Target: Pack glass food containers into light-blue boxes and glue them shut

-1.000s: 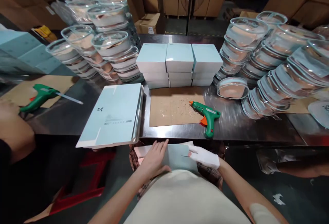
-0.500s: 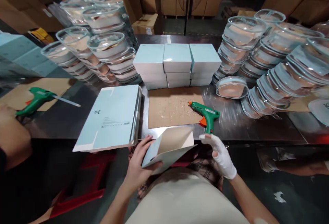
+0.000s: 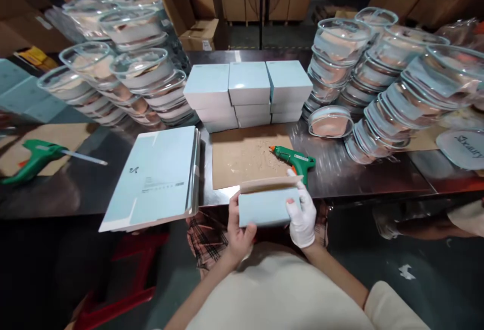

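We've got the little blue box gripped on both sides, left hand and gloved right hand, at the table's near edge (glue gun just behind).

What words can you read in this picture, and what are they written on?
"Beauty": on the clear oval lid at the right edge of the table; its first letter is partly unclear.
Small print and a curly logo on the top flat carton of the stack of flat cartons: too small to read.
White label on the brown cardboard box behind the table: too blurred to read.
Box held in both hands: no writing visible.
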The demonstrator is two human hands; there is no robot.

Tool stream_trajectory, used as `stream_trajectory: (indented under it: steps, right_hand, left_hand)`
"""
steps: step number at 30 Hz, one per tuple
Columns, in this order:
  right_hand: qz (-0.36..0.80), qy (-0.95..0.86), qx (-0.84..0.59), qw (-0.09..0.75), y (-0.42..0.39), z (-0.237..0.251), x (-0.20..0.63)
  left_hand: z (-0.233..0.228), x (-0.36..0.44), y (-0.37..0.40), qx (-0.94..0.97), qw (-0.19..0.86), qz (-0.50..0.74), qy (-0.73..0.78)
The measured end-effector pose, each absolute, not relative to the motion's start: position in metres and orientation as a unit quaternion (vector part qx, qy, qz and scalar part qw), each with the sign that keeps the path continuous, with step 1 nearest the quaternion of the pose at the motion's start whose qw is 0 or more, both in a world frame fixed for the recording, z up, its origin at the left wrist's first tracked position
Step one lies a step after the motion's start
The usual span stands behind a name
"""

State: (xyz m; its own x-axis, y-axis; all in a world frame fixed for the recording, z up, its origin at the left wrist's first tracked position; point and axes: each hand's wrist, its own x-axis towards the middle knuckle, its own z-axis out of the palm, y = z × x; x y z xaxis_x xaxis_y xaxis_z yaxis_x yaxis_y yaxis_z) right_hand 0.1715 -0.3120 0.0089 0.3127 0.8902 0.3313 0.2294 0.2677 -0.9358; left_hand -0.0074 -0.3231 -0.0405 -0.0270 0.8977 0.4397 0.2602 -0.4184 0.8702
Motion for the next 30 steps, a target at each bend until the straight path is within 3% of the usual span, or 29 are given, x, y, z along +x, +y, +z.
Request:
stream_trajectory:
  steps: [3,5,8,12,14,22,27,30]
  right_hand:
    - [0.254,-0.461,-0.551,0.648,-0.307,0.017,0.171]
    - [0.286,-0.466,-0.556,0.626,-0.301,0.017,0.185]
    - [0.287,-0.481,-0.653,0.510,-0.281,0.016,0.223]
    - [0.245,-0.450,-0.820,0.257,-0.242,0.017,0.264]
    - [0.296,-0.431,-0.822,0.224,-0.225,0.018,0.272]
    - [0.427,-0.386,-0.733,0.362,-0.230,0.036,0.271]
    - [0.382,-0.365,-0.628,0.571,-0.270,0.051,0.241]
    - [0.451,-0.393,-0.593,0.539,-0.292,0.052,0.228]
  left_hand:
    - [-0.027,-0.010,-0.317,0.696,0.257,0.543,0.394]
    - [-0.021,-0.020,-0.311,0.731,0.254,0.511,0.373]
    - [-0.023,-0.039,-0.304,0.703,0.277,0.503,0.420]
    - [-0.038,-0.047,-0.300,0.618,0.273,0.540,0.502]
    - [-0.043,-0.042,-0.300,0.594,0.273,0.559,0.510]
    - [-0.038,-0.033,-0.292,0.528,0.301,0.609,0.510]
    - [-0.021,-0.027,-0.287,0.579,0.298,0.572,0.499]
    - [-0.012,-0.016,-0.286,0.603,0.285,0.559,0.492]
